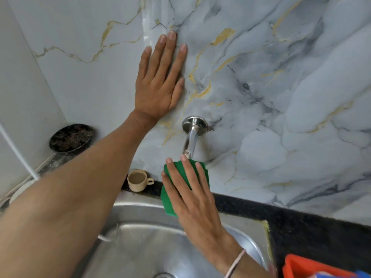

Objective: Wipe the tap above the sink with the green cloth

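Note:
A chrome tap [191,135] juts out of the marbled wall above a steel sink [140,243]. My right hand [192,195] presses the green cloth [167,192] over the tap's outer end, which is hidden beneath it. Only the round wall flange and the upper pipe show. My left hand [160,81] lies flat on the wall tile above and left of the tap, fingers spread, holding nothing.
A small beige cup [138,180] stands on the dark counter ledge left of the cloth. A black dish of dark matter [71,137] sits in the left corner, with white cables [30,173] beside it. An orange container [313,266] is at the lower right.

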Motion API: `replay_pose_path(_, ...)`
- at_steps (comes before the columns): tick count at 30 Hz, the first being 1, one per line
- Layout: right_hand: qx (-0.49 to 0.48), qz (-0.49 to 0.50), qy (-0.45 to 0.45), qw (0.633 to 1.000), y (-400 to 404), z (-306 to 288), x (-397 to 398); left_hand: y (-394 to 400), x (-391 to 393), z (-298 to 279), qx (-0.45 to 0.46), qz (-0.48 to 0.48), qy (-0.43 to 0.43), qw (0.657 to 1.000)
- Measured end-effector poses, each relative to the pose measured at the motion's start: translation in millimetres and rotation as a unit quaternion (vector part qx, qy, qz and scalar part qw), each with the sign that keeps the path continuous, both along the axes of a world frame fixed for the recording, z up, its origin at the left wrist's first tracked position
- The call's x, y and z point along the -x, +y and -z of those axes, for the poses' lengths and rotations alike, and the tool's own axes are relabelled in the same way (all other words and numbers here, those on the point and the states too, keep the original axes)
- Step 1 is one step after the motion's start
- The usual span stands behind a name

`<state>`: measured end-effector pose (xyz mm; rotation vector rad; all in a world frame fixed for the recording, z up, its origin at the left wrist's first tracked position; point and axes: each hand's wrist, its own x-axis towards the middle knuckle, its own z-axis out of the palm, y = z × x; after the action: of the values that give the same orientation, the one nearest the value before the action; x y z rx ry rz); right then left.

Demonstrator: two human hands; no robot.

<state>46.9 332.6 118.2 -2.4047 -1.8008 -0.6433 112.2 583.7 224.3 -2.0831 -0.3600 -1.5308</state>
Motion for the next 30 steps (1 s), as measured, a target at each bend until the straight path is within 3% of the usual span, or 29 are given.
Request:
replay_pose_path(2, 0.052, -0.037, 0.093, 0.994, -22, 1, 5, -22, 16, -6, 0.065, -0.001, 0.048, 0.997)
replay_pose_path(3, 0.051, -0.049, 0.192, 0.979, -37, 1, 9, -37, 26, -10, 0.117, 0.019, 0.081, 0.99)
replay_pose_path(4, 0.032, -0.042, 0.336, 0.94, -54, -2, 13, -53, 38, -12, 0.186, 0.05, 0.111, 0.975)
replay_pose_path(6, -0.042, -0.008, 0.62, 0.784, -90, -7, 22, -93, 68, -3, 0.347, 0.118, 0.128, 0.922)
replay_pose_path(9, -0.174, 0.054, 0.795, 0.579, -152, -6, 21, -178, 124, 39, 0.528, 0.216, 0.049, 0.819)
replay_pose_path(11, -0.217, 0.096, 0.835, 0.496, -193, -1, 16, -248, 158, 70, 0.656, 0.259, 0.057, 0.707)
replay_pose_path(13, -0.245, 0.124, 0.852, 0.445, -234, 8, 9, -315, 178, 98, 0.802, 0.288, 0.095, 0.515)
replay_pose_path(14, -0.257, 0.137, 0.854, 0.431, -253, 13, 6, -344, 182, 111, 0.85, 0.3, 0.107, 0.419)
replay_pose_path(15, -0.272, 0.152, 0.848, 0.428, -273, 18, 4, -370, 184, 124, 0.876, 0.311, 0.118, 0.35)
replay_pose_path(16, -0.288, 0.174, 0.834, 0.437, -291, 25, 1, -394, 183, 136, 0.886, 0.313, 0.131, 0.315)
replay_pose_path(18, -0.31, 0.238, 0.783, 0.485, -327, 40, -4, -436, 172, 160, 0.889, 0.283, 0.159, 0.322)
replay_pose_path(21, -0.256, 0.318, 0.708, 0.576, -375, 67, -18, -489, 149, 191, 0.861, 0.205, 0.243, 0.396)
replay_pose_path(25, -0.123, 0.356, 0.668, 0.642, -424, 91, -34, -544, 130, 211, 0.769, 0.137, 0.385, 0.492)
replay_pose_path(30, 0.021, 0.362, 0.575, 0.733, -446, 99, -42, -576, 133, 230, 0.688, 0.084, 0.481, 0.537)
